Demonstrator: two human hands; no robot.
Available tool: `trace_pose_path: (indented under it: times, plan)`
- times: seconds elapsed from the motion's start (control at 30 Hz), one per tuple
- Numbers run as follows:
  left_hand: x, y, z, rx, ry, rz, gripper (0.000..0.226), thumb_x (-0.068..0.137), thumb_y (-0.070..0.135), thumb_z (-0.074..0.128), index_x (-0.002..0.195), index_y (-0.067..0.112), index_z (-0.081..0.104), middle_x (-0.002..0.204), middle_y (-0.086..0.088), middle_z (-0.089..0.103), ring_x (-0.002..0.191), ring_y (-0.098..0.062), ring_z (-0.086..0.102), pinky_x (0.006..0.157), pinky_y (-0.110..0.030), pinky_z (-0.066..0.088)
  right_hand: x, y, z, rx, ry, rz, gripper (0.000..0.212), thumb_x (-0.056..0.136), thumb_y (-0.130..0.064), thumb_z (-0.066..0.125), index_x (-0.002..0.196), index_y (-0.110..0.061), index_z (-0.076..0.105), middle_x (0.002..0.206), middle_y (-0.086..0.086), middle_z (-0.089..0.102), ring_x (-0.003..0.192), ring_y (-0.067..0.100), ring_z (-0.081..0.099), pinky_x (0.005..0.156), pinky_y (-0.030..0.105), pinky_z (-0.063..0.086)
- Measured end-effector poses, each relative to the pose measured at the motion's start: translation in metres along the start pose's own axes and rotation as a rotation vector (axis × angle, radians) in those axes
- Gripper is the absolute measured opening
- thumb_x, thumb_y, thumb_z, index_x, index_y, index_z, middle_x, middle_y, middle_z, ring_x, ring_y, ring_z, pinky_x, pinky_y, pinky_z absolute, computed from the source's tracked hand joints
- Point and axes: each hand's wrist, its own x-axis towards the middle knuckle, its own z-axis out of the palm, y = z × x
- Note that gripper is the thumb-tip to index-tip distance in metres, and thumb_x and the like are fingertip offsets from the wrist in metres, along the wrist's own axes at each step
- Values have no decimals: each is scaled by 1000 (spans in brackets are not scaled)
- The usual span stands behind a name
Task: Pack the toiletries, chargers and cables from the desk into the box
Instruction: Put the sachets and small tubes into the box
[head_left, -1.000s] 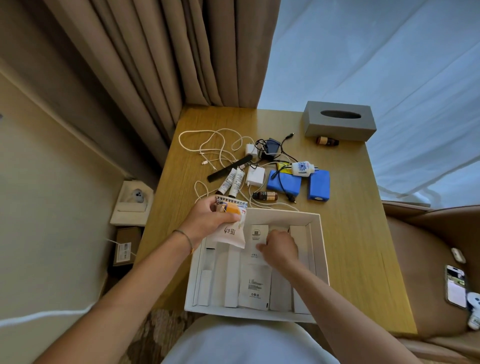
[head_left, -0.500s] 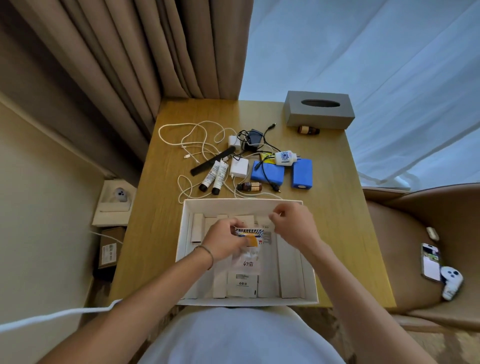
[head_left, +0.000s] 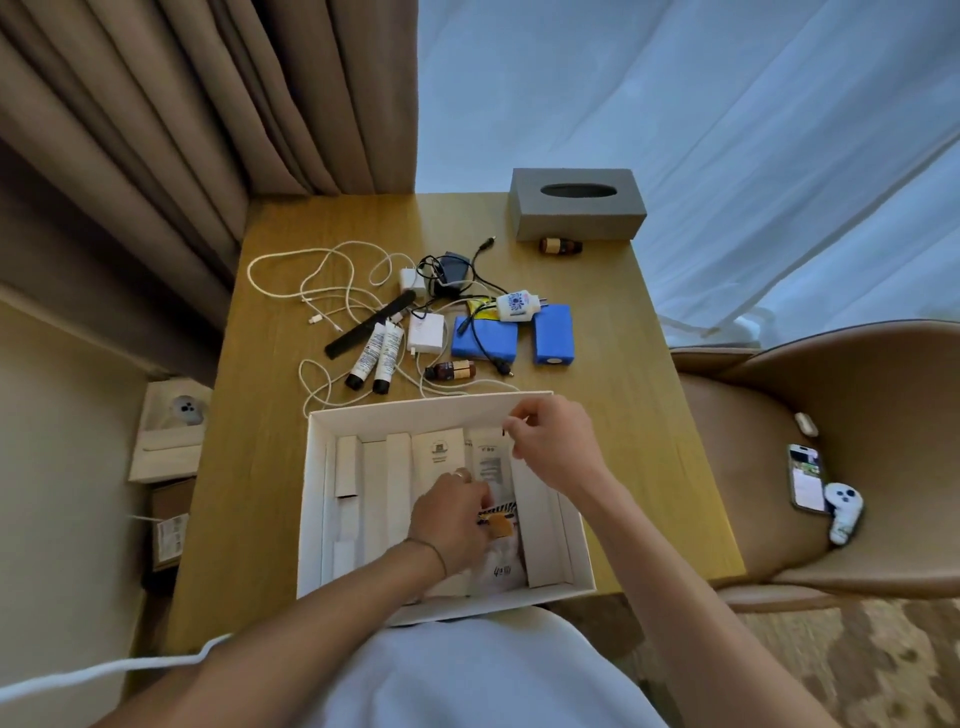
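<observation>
Left hand (head_left: 451, 525) lies inside the white box (head_left: 317, 499), its grip curled down onto a clear sachet (head_left: 500, 564) with a striped top edge, pressing it against the box floor; whether the fingers pinch the sachet or only press it cannot be told, since the back of the hand hides them. Right hand (head_left: 558, 452) sits just beyond and to the right of that grip, at the box's far right corner; its thumb and forefinger are closed together, and nothing can be made out between them. Flat white packets (head_left: 439, 452) line the box floor beside the left grip. Beyond both grips, on the wooden surface (head_left: 623, 332), still unpacked: 2 white tubes (head_left: 375, 355) side by side; a white charger (head_left: 427, 332); 2 blue blocks (head_left: 553, 332); a brown bottle (head_left: 451, 371) on its side; looped white cables (head_left: 306, 270); a black cable tangle (head_left: 449, 267). A grey tissue box (head_left: 576, 205) stands at the far edge.
</observation>
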Motion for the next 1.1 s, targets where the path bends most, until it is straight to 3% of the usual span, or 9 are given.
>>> trace_pose_path:
  times: [0.23, 0.43, 0.57, 0.7, 0.8, 0.97, 1.03, 1.1]
  plan:
    - [11, 6, -7, 278, 59, 166, 31, 85, 39, 61, 112, 23, 64, 107, -1, 63, 99, -24, 59, 68, -32, 41, 12, -3, -10, 12, 21, -18, 16, 97, -27, 61, 93, -19, 75, 73, -5, 71, 67, 11, 67, 60, 29, 57]
    - [9, 19, -58, 101, 353, 293, 23, 88, 44, 53, 93, 30, 69, 83, 11, 65, 74, -10, 61, 62, -23, 45, 47, -16, -25, 28, 43, -79, 18, 94, -22, 61, 84, -15, 74, 68, -3, 70, 66, 15, 67, 63, 33, 55]
    - [21, 24, -103, 28, 495, 321, 13, 89, 39, 56, 90, 32, 67, 77, 17, 63, 68, 0, 56, 59, -12, 40, 89, -25, -33, -2, 87, -75, 17, 94, -23, 59, 92, -16, 75, 76, 1, 73, 70, 18, 67, 63, 35, 56]
    - [47, 13, -138, -16, 507, 195, 13, 92, 35, 54, 92, 31, 67, 81, 16, 61, 75, -1, 56, 61, -16, 46, 141, -31, -39, -88, 91, -86, 25, 96, -16, 53, 108, -14, 74, 97, 6, 75, 86, 23, 68, 77, 44, 59]
    - [67, -2, -155, -36, 474, 59, 9, 93, 28, 58, 94, 31, 66, 83, 12, 63, 77, -6, 58, 63, -28, 53, 176, -32, -34, -280, 58, -117, 26, 94, -10, 49, 103, -13, 73, 98, 6, 75, 89, 26, 66, 78, 43, 58]
    - [92, -28, -164, -65, 428, -104, 11, 95, 24, 60, 93, 32, 66, 82, 14, 63, 74, 2, 59, 55, -13, 42, 227, -30, -18, -418, 6, -164, 30, 87, 1, 48, 97, -10, 74, 94, 9, 74, 89, 28, 64, 78, 41, 57]
    - [97, -36, -163, -60, 402, -146, 11, 95, 24, 60, 93, 34, 65, 83, 16, 63, 75, 4, 58, 55, -11, 41, 245, -30, -13, -481, -65, -173, 27, 86, 1, 50, 95, -9, 73, 89, 9, 72, 86, 30, 65, 69, 37, 56]
    - [102, -42, -162, -53, 371, -172, 11, 95, 24, 59, 94, 34, 66, 84, 15, 64, 76, 3, 59, 58, -17, 48, 260, -29, -8, -552, -127, -164, 18, 88, -2, 51, 85, -9, 67, 77, 7, 64, 74, 29, 61, 53, 30, 44]
